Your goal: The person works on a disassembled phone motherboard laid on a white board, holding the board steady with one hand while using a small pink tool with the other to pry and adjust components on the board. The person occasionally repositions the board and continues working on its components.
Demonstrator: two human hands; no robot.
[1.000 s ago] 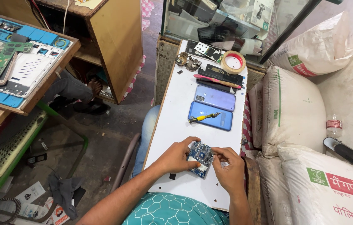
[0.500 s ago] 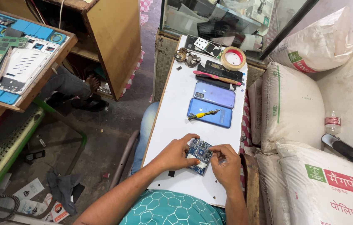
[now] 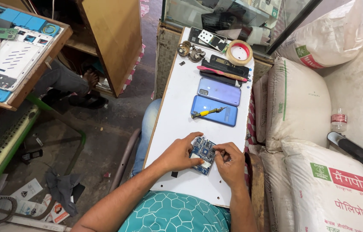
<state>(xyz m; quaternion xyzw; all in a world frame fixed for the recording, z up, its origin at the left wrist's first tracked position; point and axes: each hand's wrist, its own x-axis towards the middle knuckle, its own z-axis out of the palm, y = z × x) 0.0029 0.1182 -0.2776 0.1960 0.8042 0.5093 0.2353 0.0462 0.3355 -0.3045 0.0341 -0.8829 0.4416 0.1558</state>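
A: What do I have on the counter [image 3: 177,111] right now?

B: One blue board [image 3: 203,154] at 6 o'clock, near the front edge. My left hand [image 3: 180,154] pinches its left side, grip clenched on it. My right hand [image 3: 229,160] has fingertips pressed on the board's right edge; I'd call that grip grasping the board too.

A: Count the rest for me.

B: Two phones lying back-up at the centre: a lilac phone [image 3: 219,91] and, just beside it toward me, a blue phone [image 3: 214,110]. One yellow screwdriver [image 3: 207,112] lies across the blue phone. At 12 o'clock, one tape roll [image 3: 240,52], one pink tool [image 3: 222,73] on a dark strip, two small metal pieces [image 3: 191,50], and one dark phone frame [image 3: 210,39] at the far edge. At 3 o'clock, off the counter, three white sacks [image 3: 295,101] and one bottle [image 3: 338,120].

A: Anything changed from a second ago?

B: Little. Both hands stay on the board at the same spot; the right fingers have closed in on its edge. The phones, screwdriver and tape have not moved.
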